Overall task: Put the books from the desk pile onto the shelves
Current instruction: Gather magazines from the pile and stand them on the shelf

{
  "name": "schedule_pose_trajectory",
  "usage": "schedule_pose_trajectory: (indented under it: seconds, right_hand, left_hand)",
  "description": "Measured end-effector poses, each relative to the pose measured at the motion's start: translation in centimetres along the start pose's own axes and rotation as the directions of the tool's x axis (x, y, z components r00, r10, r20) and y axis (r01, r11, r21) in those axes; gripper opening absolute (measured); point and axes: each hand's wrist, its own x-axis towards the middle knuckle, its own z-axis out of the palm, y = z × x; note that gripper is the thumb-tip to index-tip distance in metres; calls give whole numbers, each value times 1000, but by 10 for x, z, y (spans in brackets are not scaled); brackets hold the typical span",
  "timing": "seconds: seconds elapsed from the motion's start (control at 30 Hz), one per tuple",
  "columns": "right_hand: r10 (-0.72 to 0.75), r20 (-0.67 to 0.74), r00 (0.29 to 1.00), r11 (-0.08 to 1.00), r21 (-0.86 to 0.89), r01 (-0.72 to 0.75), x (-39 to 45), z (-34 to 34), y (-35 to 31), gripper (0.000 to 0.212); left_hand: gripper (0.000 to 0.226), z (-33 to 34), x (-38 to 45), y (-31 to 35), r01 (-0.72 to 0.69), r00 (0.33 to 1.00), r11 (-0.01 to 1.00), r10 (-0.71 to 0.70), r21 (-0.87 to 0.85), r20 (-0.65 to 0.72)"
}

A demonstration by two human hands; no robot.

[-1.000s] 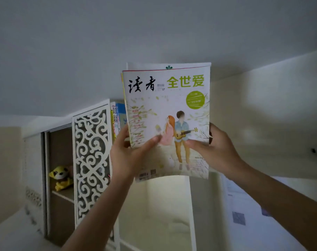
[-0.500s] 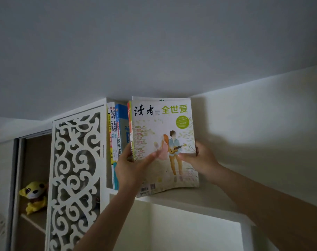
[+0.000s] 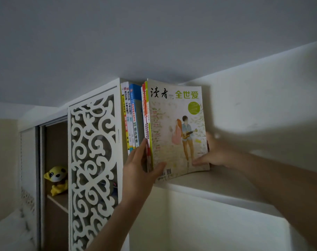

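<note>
A thin stack of magazines, its front cover white and green with two drawn figures, stands upright on the top shelf just under the ceiling. My left hand grips the stack's spine side near the bottom, thumb across the cover. My right hand holds its lower right edge, thumb on the cover. Left of the stack, upright books with yellow, white and blue spines lean against the cabinet side.
A white fretwork cabinet door stands left of the books. Behind it, an open wooden compartment holds a yellow plush toy. The ceiling sits just above the book tops. To the right the shelf runs along a white wall.
Both hands have carried the magazine stack up and away from me, from mid-air onto the top shelf, and it now stands beside the upright books.
</note>
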Motion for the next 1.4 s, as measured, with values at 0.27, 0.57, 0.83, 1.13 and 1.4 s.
schedule_pose_trajectory:
  seconds: [0.27, 0.57, 0.83, 1.13, 1.4]
  right_hand:
    - [107, -83, 991, 964, -237, -124, 21, 18, -1, 104]
    - [17, 238, 971, 997, -72, 0, -9, 46, -61, 122]
    - [-234, 3, 972, 926, -304, 224, -12, 93, -58, 112]
    - [-290, -70, 955, 886, -398, 239, -10, 100, -50, 134]
    - [-270, -64, 961, 914, -330, 235, -19, 104, -58, 127]
  left_hand:
    - [83, 10, -4, 6, -111, 978, 896, 175, 430, -113]
    - [81, -23, -14, -14, -268, 944, 943, 216, 199, 248]
    - [93, -29, 4, -26, -441, 888, 815, 336, 376, 314]
    - [90, -22, 14, -18, -514, 855, 733, 397, 446, 333]
    - [87, -29, 17, -4, -489, 870, 746, 378, 452, 318]
